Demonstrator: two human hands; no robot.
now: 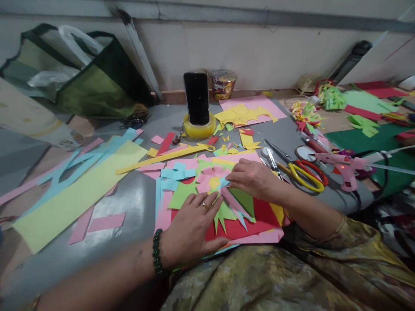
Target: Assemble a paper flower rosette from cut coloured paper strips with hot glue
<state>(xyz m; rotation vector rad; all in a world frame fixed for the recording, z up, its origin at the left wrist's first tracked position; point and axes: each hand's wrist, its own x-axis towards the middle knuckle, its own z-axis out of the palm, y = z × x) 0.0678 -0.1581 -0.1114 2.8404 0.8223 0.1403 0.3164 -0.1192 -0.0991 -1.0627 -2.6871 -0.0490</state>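
A pink paper flower with a yellow centre lies on green cut paper, on top of a stack of coloured sheets with a red sheet showing. My left hand rests on the stack, fingers stretched out, fingertips at the flower's lower edge. A small blue paper piece is pinched in my right hand at the flower's right side. Below that hand, pink and blue paper strips point down to the right. Blue crossed strips lie left of the flower.
Scissors and a pink glue gun with a lit orange light lie at the right. A phone stands on a yellow tape roll at the back. Long paper strips spread at the left, near a green bag.
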